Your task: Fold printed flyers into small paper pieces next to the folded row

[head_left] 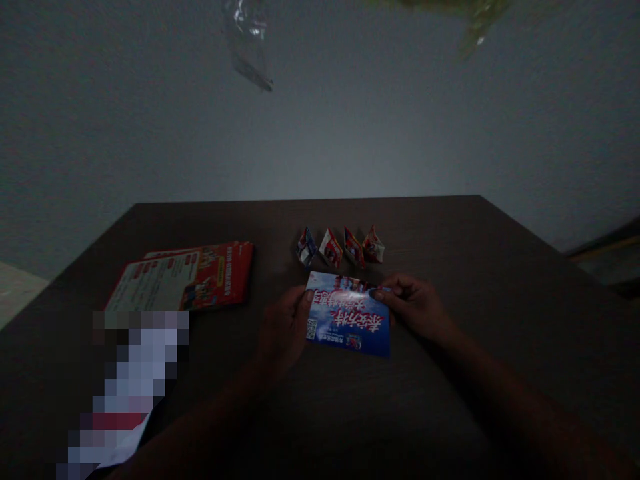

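Note:
A blue leaflet [350, 327] with white and red lettering and a small QR code is held over the table, its print upside down. My left hand [284, 327] pinches its left edge, thumb on top. On the opposite side, my right hand [419, 307] grips the upper right edge between thumb and fingers. Just beyond the leaflet, several small folded paper pieces stand in a row, among them a blue and white one [306, 248] at the left end and a red and cream one [373, 245] at the right end.
A stack of red and white leaflets [220, 275] lies on the dark table [430, 230] at the left. Nearer, a pale, partly pixelated item [133, 400] lies beside my left forearm. Behind the table is a grey wall, with clear plastic [250, 47] at the top.

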Available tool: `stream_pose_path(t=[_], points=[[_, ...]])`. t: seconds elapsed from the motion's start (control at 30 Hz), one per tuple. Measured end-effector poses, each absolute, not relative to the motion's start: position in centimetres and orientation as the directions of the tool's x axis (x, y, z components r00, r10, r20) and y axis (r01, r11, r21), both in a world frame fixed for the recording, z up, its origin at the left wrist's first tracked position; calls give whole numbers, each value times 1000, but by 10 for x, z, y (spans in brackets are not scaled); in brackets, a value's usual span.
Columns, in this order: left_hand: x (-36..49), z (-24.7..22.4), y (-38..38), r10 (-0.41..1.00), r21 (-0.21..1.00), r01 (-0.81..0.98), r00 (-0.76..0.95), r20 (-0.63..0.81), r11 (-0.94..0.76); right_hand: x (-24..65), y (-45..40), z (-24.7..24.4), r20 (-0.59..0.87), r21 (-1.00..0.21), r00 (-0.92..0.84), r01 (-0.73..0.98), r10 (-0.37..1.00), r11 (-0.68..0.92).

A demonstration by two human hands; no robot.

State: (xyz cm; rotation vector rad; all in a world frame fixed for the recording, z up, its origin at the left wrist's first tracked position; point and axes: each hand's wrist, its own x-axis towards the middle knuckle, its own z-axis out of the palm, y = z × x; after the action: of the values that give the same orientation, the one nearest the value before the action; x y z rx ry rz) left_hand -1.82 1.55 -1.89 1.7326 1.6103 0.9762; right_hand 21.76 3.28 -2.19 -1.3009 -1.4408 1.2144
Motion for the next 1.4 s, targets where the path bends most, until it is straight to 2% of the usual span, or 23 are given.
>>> stream_pose_path(t=[0.27,0.37,0.47,0.53,0.6,0.67,0.77,0.87,0.97,1.13,1.4], points=[[-18,-21,15,996,892,448,-27,85,-64,222,35,-22,-85,-984,-209,174,974,-48],[-21,-23,17,988,905,414,-71,136,-95,223,36,-22,-100,-986,-242,152,965,-64],[-23,-24,18,927,788,552,-68,369,-273,224,36,-23,-123,-988,-282,124,952,-91],[-22,-22,15,853,629,654,48,519,-420,225,35,-23,-154,-985,-320,119,935,-122],[-19,-20,11,808,528,677,174,562,-513,226,35,-24,-194,-979,-353,126,915,-159],[-16,-19,9,814,531,675,187,549,-513,226,34,-24,-218,-975,-374,129,901,-182],[-15,-22,12,857,625,658,60,512,-420,228,34,-24,-204,-978,-384,125,900,-168],[-18,-27,17,939,772,569,0,343,-281,229,35,-25,-168,-982,-368,145,914,-122],[-21,-28,18,975,855,472,44,218,-213,230,35,-25,-129,-982,-345,177,930,-70],[-22,-22,17,982,854,488,143,123,-178,230,33,-24,-91,-980,-328,196,940,-26],[-14,-11,23,956,821,500,237,176,-275,215,28,-15,25,-946,-306,301,952,122]])
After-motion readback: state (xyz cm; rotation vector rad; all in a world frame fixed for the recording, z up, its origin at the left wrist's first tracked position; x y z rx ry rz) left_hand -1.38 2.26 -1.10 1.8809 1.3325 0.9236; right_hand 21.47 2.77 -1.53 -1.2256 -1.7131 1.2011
